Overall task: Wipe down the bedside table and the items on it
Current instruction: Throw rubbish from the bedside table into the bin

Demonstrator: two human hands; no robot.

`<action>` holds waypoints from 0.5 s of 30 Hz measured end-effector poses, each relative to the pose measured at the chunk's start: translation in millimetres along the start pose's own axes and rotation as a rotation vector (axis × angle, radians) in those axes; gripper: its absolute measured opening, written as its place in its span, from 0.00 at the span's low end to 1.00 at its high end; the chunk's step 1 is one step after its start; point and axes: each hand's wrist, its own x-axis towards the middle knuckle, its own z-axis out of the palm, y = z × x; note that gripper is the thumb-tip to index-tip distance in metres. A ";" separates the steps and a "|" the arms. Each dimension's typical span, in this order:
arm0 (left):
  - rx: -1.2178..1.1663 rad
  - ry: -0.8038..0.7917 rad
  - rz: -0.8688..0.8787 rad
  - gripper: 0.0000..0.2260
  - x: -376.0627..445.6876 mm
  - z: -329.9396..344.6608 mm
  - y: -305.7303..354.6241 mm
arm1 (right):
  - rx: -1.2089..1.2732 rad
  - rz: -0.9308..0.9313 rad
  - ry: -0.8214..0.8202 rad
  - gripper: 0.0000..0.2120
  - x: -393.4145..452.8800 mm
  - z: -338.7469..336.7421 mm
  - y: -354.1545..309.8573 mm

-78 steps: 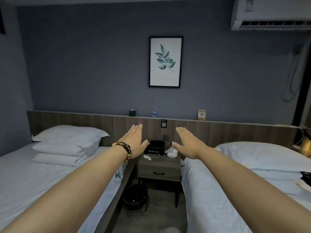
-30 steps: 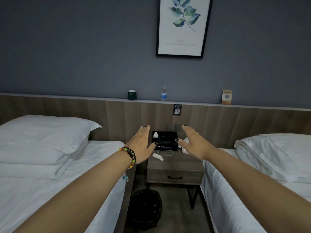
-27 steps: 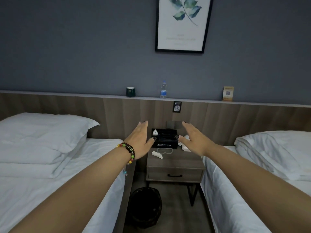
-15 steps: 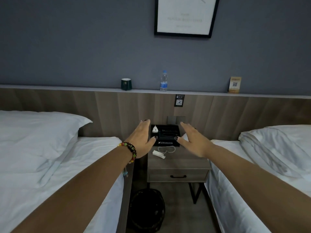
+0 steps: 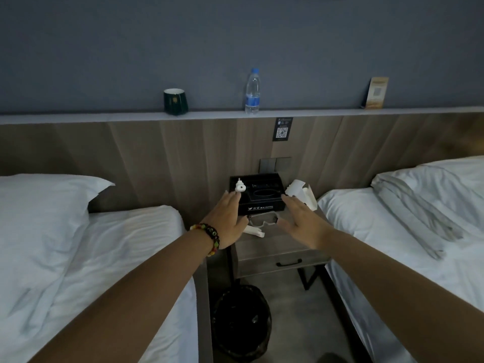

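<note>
Left hand (image 5: 227, 223) and right hand (image 5: 301, 221) hover flat, fingers straight and holding nothing, over the small counter (image 5: 272, 247) between two white beds (head view only). On it sit a black tray (image 5: 258, 195) with a white plug-like piece (image 5: 240, 188), clear goggles (image 5: 263, 220) and crumpled paper (image 5: 300, 193).

A dim, underlit indoor view with a cool blue-grey cast. The white bedding (image 5: 78, 252) on the left bed is the brightest area; a faint warm glow touches the headboard panel (image 5: 466, 137) at far right. The floor under the bedside table (image 5: 277, 244) falls into deep shadow. Straight lines bow toward the edges. Focus is fairly sharp, with slight softness and grain.
</note>
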 end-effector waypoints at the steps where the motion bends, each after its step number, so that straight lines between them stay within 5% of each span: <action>1: 0.003 -0.021 -0.010 0.30 4.0 1.7 -5.8 | -0.015 0.004 -0.004 0.33 2.6 1.7 -1.2; 15: -0.239 -0.105 -0.111 0.29 26.5 42.9 -21.0 | 0.215 0.176 -0.014 0.32 2.1 25.8 18.4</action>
